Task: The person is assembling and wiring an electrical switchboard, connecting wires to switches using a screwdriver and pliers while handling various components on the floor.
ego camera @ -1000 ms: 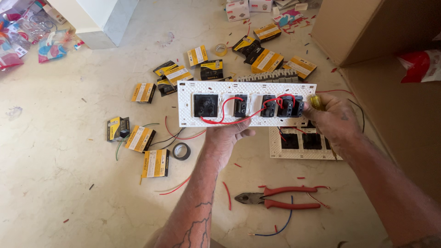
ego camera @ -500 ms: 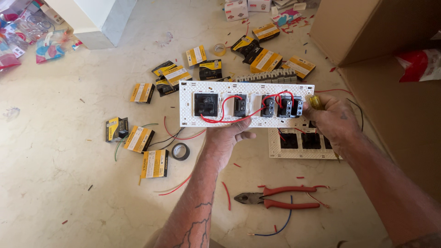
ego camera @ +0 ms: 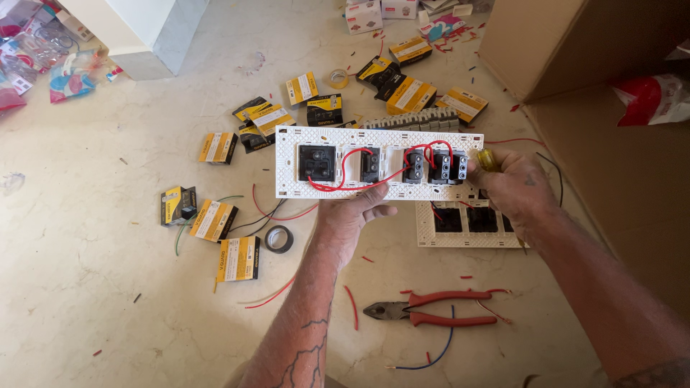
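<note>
You are working over a pale, mottled stone floor (ego camera: 108, 302) strewn with wire offcuts, with a big brown cardboard box (ego camera: 611, 93) filling the right side and a white block (ego camera: 136, 29) at the far left. In the middle of the view your left hand (ego camera: 352, 215) grips the near edge of a long white switch plate (ego camera: 287, 165), fingers curled up under it so it is held off the floor, back side facing you. The plate looks like thin moulded plastic: light, fairly stiff, but likely to flex along its length and crack at the perforated rim, so hold it by the frame and not by the black switch modules (ego camera: 438, 167) or the looped red wires (ego camera: 359, 172), which would probably pull loose. Your right hand (ego camera: 514, 190) is closed around a yellow-handled screwdriver (ego camera: 489, 159) at the plate's right end, beside the modules; its tip is hidden. A second white plate (ego camera: 467, 237) lies flat on the floor just under that hand. Near you, red-handled pliers (ego camera: 431, 312) rest on the floor beside a blue wire (ego camera: 438, 352). To the left lie a roll of black tape (ego camera: 279, 238) and yellow-and-black cartons (ego camera: 237, 259), with more cartons farther off.
</note>
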